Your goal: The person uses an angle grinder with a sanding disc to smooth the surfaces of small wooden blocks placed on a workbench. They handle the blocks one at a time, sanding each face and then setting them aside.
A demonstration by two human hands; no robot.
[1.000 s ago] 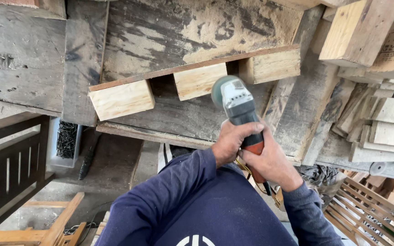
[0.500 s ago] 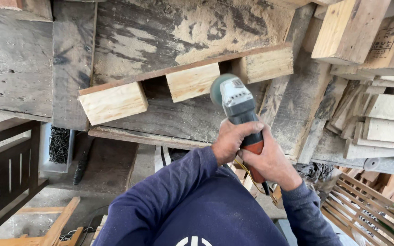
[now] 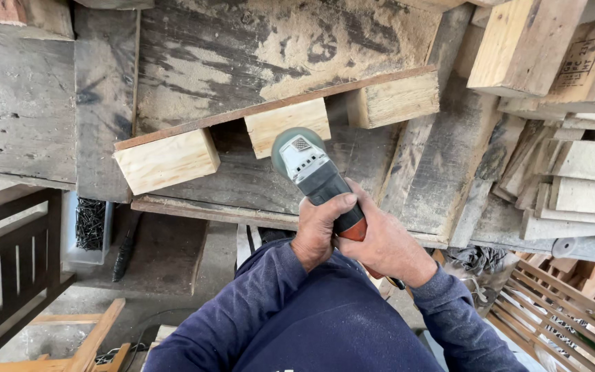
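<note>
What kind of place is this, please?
Most likely a woodworking or carpentry workshop. A dusty wooden workbench carries a board with three wood blocks, offcuts are heaped on the right, and both hands hold an angle grinder.

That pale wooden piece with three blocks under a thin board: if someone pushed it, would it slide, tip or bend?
The pale wooden piece with three blocks would probably stay stiff, being solid-looking timber. It likely slides rather than rolls, since it rests on flat block faces, helped perhaps by sawdust on the worn workbench. It seems light enough to shift.
</note>
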